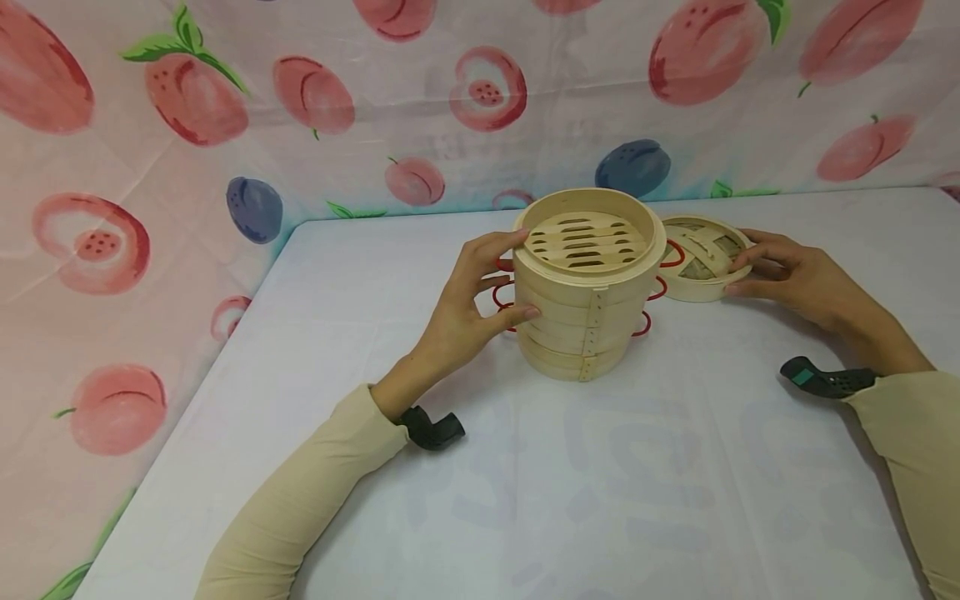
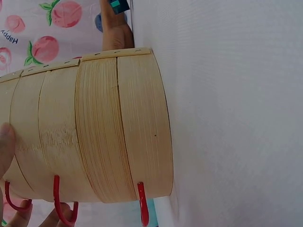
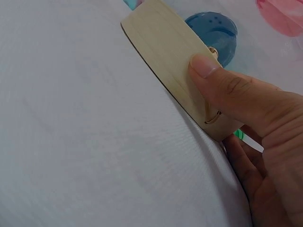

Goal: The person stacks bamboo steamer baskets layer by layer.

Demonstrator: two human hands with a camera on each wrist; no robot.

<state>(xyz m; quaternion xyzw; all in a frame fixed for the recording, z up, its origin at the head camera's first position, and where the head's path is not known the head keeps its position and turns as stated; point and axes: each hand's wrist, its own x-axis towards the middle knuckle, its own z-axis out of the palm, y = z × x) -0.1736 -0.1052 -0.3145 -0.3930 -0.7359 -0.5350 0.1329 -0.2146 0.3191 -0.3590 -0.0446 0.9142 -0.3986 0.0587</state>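
A stack of round bamboo steamer baskets [image 1: 555, 321] stands upright on the table, its slatted top tier facing up. Red loop handles [image 1: 658, 287] stick out on both sides. My left hand [image 1: 472, 292] grips the stack's left side, thumb at the front and a finger at the upper rim. Behind and to the right of the stack lies the woven bamboo lid [image 1: 697, 287]. My right hand [image 1: 798, 279] holds this lid by its right edge; in the right wrist view the thumb [image 3: 206, 66] presses the lid's side wall [image 3: 165, 47].
White cloth covers the table [image 1: 600, 492]. A fruit-printed curtain [image 1: 555, 100] hangs along the back and left edges. Black wrist devices [image 1: 435, 429] are worn at both cuffs.
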